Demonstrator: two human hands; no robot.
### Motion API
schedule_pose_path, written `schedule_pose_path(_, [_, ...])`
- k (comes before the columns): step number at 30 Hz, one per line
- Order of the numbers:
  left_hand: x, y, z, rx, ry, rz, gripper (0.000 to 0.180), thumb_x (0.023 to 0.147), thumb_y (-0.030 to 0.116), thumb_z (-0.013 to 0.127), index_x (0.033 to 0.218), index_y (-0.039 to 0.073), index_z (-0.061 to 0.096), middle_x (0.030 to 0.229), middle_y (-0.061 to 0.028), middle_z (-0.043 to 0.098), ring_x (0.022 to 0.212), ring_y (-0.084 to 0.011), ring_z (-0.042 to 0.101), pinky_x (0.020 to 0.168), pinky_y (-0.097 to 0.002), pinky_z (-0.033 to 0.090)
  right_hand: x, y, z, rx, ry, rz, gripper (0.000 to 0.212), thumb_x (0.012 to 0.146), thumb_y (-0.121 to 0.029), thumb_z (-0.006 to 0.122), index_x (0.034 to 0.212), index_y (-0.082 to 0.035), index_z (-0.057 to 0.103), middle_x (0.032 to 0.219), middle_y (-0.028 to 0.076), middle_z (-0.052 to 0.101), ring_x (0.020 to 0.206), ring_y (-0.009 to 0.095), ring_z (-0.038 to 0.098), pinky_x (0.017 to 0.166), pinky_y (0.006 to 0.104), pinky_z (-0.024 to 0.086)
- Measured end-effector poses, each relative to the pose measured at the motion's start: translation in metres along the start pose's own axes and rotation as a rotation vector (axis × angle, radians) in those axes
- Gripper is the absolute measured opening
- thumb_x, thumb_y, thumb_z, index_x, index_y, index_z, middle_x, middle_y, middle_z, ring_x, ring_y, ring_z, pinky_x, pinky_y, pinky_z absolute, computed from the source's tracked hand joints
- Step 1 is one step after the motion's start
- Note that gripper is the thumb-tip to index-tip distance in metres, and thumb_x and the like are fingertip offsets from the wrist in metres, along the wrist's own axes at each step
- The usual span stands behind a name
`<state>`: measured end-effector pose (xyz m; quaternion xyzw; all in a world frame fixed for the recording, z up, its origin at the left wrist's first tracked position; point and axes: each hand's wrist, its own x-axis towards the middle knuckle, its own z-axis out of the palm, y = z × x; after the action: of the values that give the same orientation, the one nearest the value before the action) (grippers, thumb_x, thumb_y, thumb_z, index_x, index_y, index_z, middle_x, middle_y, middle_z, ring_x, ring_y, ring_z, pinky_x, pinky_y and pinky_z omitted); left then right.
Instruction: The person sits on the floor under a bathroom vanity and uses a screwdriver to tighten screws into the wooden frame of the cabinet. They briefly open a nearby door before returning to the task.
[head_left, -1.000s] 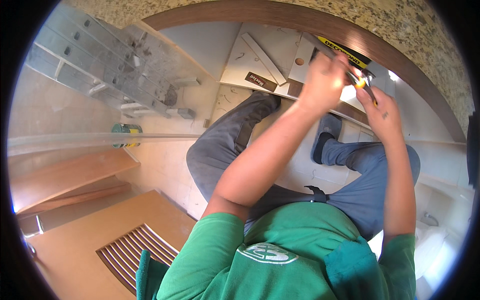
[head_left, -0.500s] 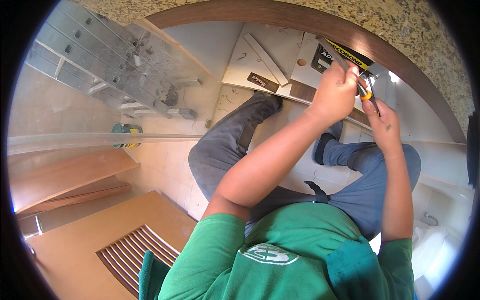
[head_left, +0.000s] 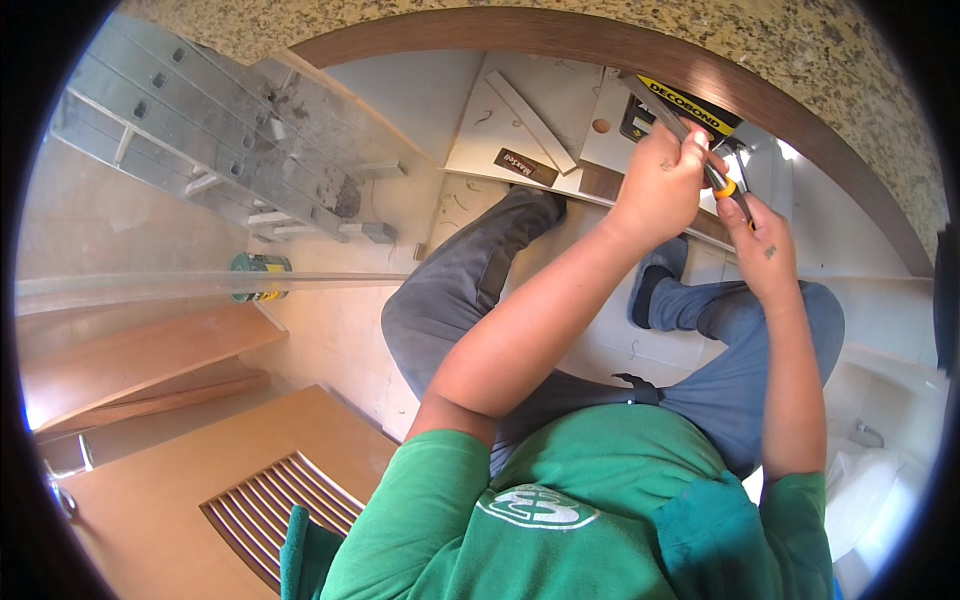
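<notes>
A long, narrow metal file (head_left: 655,102) with a yellow-and-black handle slants up and left in front of me, under the curved counter edge. My left hand (head_left: 662,180) is closed around its blade, close to the handle. The handle's end is gripped by my right hand (head_left: 762,245), thumb laid along it. Behind the file stands a black-and-yellow can (head_left: 690,105), partly covered by my left hand. Some shiny metal bits (head_left: 740,152) show just past my fingers, too small to make out.
A wood-edged granite counter (head_left: 450,28) arches overhead. White boards, a loose strip (head_left: 530,122) and a dark brown block (head_left: 526,167) lie beyond my feet. At left are an aluminium ladder (head_left: 200,130), a green can (head_left: 260,277), wooden planks (head_left: 150,350) and a slatted door (head_left: 330,430).
Both hands and the file have shifted very slightly left. My grip on the file looks the same, and the view has tilted a little.
</notes>
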<state>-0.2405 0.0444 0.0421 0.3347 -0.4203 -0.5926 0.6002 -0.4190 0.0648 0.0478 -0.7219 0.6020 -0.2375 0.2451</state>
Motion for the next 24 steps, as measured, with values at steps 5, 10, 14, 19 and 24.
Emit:
schedule_pose_path(5, [0.005,0.001,-0.002,0.029,0.0,-0.005,0.029,0.108,0.023,0.045,0.108,-0.004,0.053,0.096,-0.0148,0.068,0.092,-0.0222,0.07,0.074,-0.0341,0.059,0.008,-0.008,-0.007,-0.09,-0.034,0.015,0.059,0.096,-0.055,0.061,0.08,0.002,0.058,0.065,0.018,0.053,0.06,0.028,0.047,0.059,0.0403,0.042])
schedule_pose_path(10, [0.007,0.001,-0.003,-0.072,-0.001,-0.029,0.018,0.107,0.016,0.045,0.107,-0.001,0.047,0.087,-0.0113,0.066,0.082,-0.017,0.069,0.068,-0.0318,0.056,0.006,-0.005,-0.002,-0.031,0.004,-0.031,0.059,0.096,-0.055,0.061,0.079,0.002,0.058,0.066,0.02,0.054,0.06,0.032,0.047,0.06,0.0418,0.043])
schedule_pose_path(14, [0.006,0.002,-0.011,-0.052,-0.012,-0.008,0.024,0.107,0.019,0.045,0.109,-0.004,0.05,0.094,-0.0152,0.068,0.089,-0.0224,0.069,0.077,-0.0368,0.058,0.006,-0.004,-0.007,0.012,0.032,-0.065,0.063,0.095,-0.058,0.06,0.078,0.002,0.056,0.064,0.021,0.052,0.06,0.033,0.047,0.06,0.0423,0.043])
schedule_pose_path(19, [0.003,0.017,-0.012,-0.051,0.01,-0.038,0.03,0.106,0.023,0.046,0.108,-0.006,0.055,0.099,-0.019,0.069,0.09,-0.0248,0.07,0.08,-0.0371,0.058,0.013,-0.012,-0.006,-0.117,-0.053,0.025,0.063,0.094,-0.061,0.059,0.085,0.001,0.063,0.065,0.019,0.054,0.06,0.033,0.05,0.06,0.0416,0.043])
schedule_pose_path(24, [0.005,0.01,-0.008,-0.061,0.021,-0.021,0.031,0.105,0.021,0.046,0.106,-0.008,0.057,0.097,-0.02,0.07,0.087,-0.0249,0.07,0.079,-0.0363,0.058,0.007,-0.015,-0.011,-0.019,-0.024,0.002,0.064,0.094,-0.061,0.059,0.081,0.001,0.061,0.064,0.018,0.055,0.06,0.031,0.051,0.061,0.0413,0.043])
